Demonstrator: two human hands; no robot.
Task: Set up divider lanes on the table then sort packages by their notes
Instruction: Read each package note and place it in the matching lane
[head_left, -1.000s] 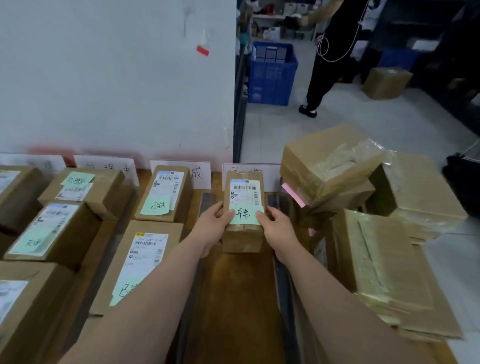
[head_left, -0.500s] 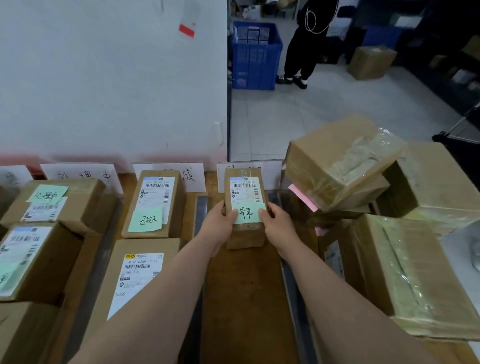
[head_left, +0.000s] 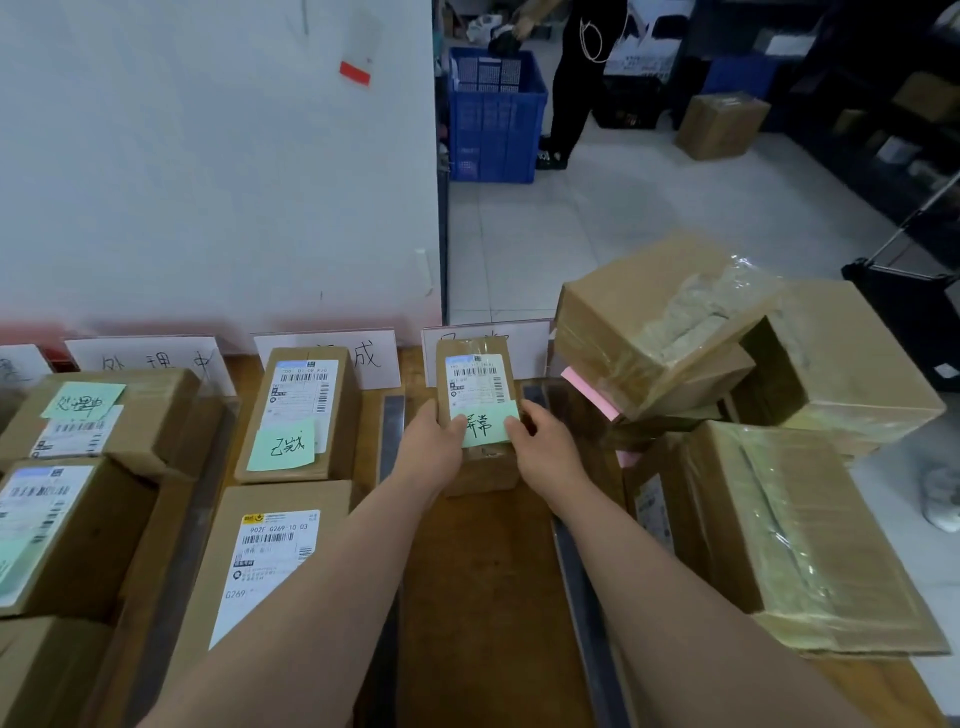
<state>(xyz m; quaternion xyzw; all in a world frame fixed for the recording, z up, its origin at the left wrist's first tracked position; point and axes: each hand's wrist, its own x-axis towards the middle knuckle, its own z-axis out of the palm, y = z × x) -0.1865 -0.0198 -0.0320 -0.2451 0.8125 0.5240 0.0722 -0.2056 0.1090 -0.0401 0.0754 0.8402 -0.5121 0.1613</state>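
Where the rightmost lane ends, a package (head_left: 475, 384) is gripped from both sides. The left hand (head_left: 430, 453) is curled round its left edge and the right hand (head_left: 546, 453) round its right, with both thumbs laid on its green note (head_left: 488, 425). The package is seen between two dividers (head_left: 390, 441), just before a sign card (head_left: 532, 347). Taped boxes (head_left: 789, 530) are stacked to the right.

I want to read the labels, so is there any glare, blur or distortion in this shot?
Head view: evenly lit, soft shadows; the green note on the small package is legible; the taped boxes at right show glare; edges bow from the wide lens.
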